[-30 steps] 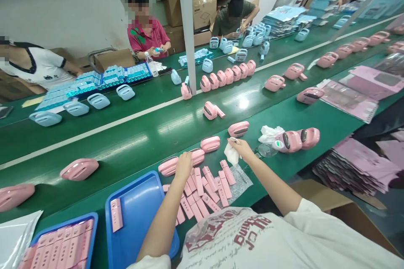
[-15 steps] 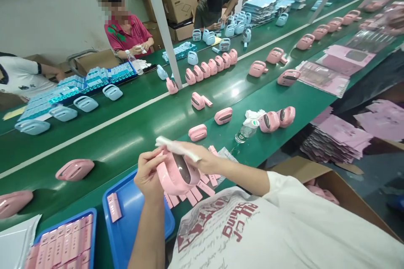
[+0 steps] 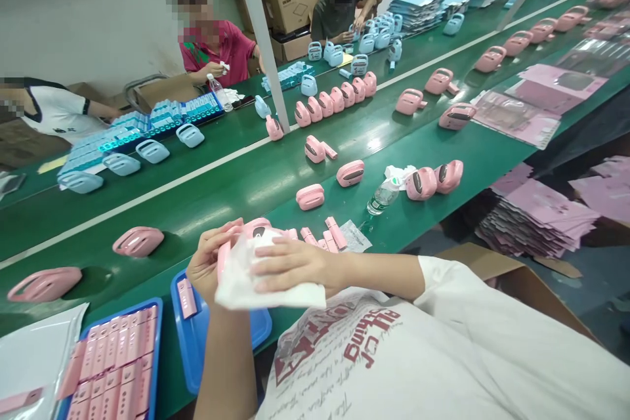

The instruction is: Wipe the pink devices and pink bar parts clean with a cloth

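My left hand (image 3: 209, 264) grips a pink handle-shaped device (image 3: 249, 231) held up in front of my chest. My right hand (image 3: 290, 266) lies flat over it, pressing a white wipe cloth (image 3: 246, 285) against its face. The cloth hides most of the device. Just beyond my hands, several small pink rectangular parts (image 3: 329, 236) lie on the green belt (image 3: 221, 203). Below my hands sits a blue tray (image 3: 256, 331) with one pink part (image 3: 187, 296) in it.
Another blue tray (image 3: 111, 361) at lower left is full of pink parts. Pink devices (image 3: 138, 241) dot the belt, with a plastic bottle (image 3: 381, 197) and crumpled cloth beside two more (image 3: 433, 180). Other people work across the belt among blue devices (image 3: 152, 151). Pink packaging (image 3: 536, 226) is stacked at right.
My left hand picked a pink device off the belt and lifted it to my chest. My right hand brought the cloth over and spread it across the device.
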The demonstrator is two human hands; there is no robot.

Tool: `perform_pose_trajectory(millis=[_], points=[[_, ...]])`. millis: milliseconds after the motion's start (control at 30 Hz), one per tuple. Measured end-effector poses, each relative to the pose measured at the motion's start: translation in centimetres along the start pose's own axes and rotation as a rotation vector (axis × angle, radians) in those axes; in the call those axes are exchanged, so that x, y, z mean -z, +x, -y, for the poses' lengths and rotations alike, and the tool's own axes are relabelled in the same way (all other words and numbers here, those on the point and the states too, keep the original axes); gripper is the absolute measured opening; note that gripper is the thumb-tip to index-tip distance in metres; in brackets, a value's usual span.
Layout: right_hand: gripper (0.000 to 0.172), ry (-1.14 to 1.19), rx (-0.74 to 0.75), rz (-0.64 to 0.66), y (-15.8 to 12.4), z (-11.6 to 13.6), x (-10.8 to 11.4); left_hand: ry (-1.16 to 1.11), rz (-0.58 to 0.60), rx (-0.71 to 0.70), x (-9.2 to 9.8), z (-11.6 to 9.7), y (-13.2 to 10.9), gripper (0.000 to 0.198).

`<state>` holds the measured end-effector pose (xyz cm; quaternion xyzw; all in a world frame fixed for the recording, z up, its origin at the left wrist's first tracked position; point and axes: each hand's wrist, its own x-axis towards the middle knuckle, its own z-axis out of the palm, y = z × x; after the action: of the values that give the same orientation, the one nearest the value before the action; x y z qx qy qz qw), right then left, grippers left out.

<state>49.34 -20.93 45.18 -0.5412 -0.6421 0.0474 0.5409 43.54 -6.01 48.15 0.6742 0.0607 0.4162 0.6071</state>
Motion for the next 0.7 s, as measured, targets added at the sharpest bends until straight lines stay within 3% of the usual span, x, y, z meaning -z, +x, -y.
perform_pose_trajectory(millis=[33, 133, 200, 333, 433, 567, 700], points=[[0.069, 0.04, -0.046, -0.02, -0.2, 0.3, -0.2, -0.085, -0.007, 0.012, 0.0, -0.2, 0.1, 0.01], [0.073, 0.275, -0.382, -0.309, -0.7, 0.7, -0.7, -0.245, 0.043, 0.01, 0.2, -0.9, 0.4, 0.018], [0.075, 0.486, -0.529, -0.406, -0.8, 0.5, -1.0, -0.285, 0.118, -0.04, 0.5, -1.4, 0.7, 0.02], [0.09, 0.828, -0.521, -0.233, -0.5, -0.3, -1.3, -0.313, 0.393, -0.145, 0.8, -2.4, 1.6, 0.021], [0.093, 0.926, -0.494, -0.183, -0.2, -0.8, -1.6, -0.291, 0.594, -0.191, 0.3, -3.4, 2.2, 0.025], [0.093, 0.855, -0.457, -0.285, -0.5, -1.0, -2.7, -0.114, 0.548, -0.159, -0.2, -5.0, 2.4, 0.03], [0.093, 0.726, -0.505, -0.458, -1.3, -1.1, -3.9, 0.005, 0.275, 0.074, 1.4, -5.3, 0.4, 0.026]])
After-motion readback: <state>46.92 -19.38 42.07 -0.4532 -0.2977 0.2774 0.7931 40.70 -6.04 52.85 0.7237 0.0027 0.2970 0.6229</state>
